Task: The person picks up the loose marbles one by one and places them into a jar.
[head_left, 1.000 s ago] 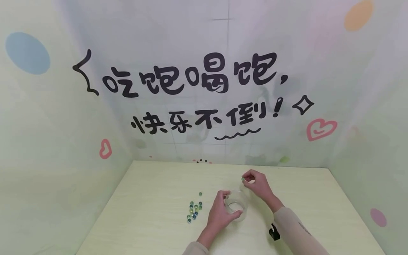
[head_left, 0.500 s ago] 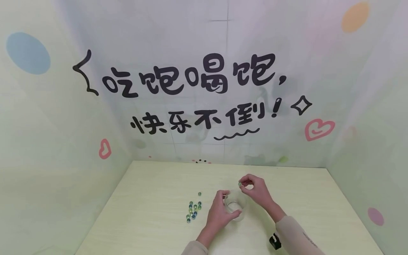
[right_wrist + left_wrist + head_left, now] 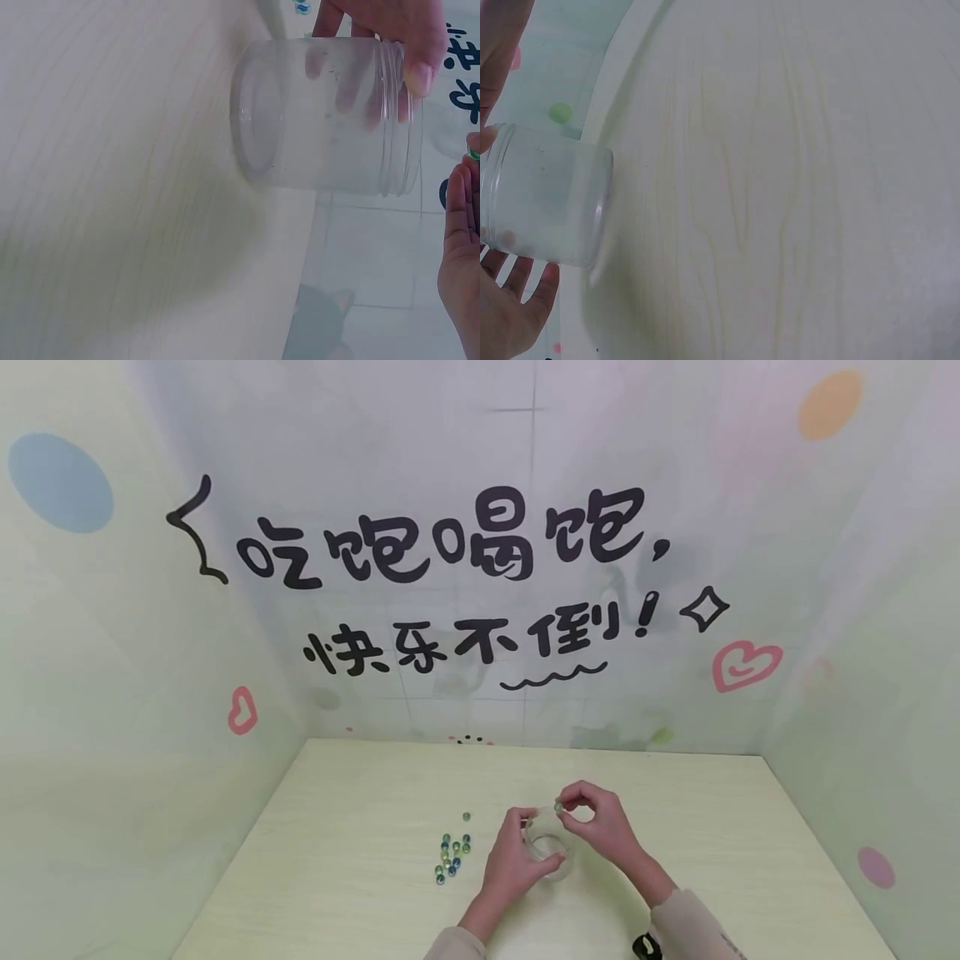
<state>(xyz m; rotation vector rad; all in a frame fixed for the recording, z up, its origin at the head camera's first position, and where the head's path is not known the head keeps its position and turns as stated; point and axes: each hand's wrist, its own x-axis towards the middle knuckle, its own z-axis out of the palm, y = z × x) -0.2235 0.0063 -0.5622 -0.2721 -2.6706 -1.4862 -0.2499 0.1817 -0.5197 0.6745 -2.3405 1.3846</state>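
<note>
My left hand (image 3: 516, 862) holds a clear, wide-mouthed plastic jar (image 3: 322, 135) by its side, thumb on one side and fingers on the other. The jar stands upright on the table, and no marbles show through its wall. Between the thumb and fingertips of my right hand (image 3: 606, 822) is a small green glass marble (image 3: 558, 807), pinched just over the far side of the jar's mouth. Only a sliver of that marble shows at the edge of the right wrist view. To the left of my left hand lie several green and blue marbles (image 3: 453, 853) in a loose group.
The pale wood-grain table (image 3: 337, 827) ends at a printed back wall (image 3: 420, 710), with side walls left and right. One marble (image 3: 467, 817) sits slightly behind the others. A black object (image 3: 647, 946) is by the right sleeve (image 3: 693, 922).
My right hand has brought the pinched marble left and toward me, from behind the jar to over its mouth. The left hand keeps its hold, and the loose marbles have stayed put.
</note>
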